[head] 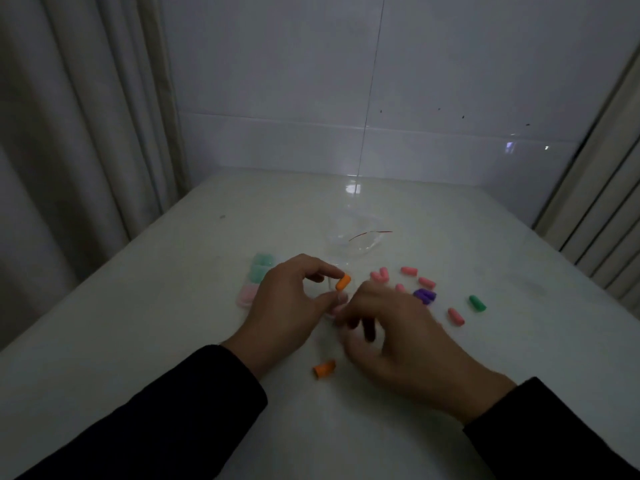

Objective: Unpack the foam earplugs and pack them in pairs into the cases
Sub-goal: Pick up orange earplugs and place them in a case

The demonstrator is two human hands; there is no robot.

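Observation:
My left hand [289,299] pinches a small clear case [334,294] between thumb and forefinger, and an orange earplug [343,282] stands tilted at its top. My right hand [391,337] is blurred and hovers just right of the case with its fingers spread downward; I see nothing in it. A second orange earplug [325,369] lies on the table below both hands. To the right lie several loose pink earplugs [455,316], a purple pair [425,296] and one green earplug [477,303].
Filled cases with green earplugs [262,268] and pink earplugs [247,294] lie left of my left hand. A crumpled clear bag [353,239] sits behind the hands. The white table [173,306] meets a tiled wall at the back, with curtains on both sides.

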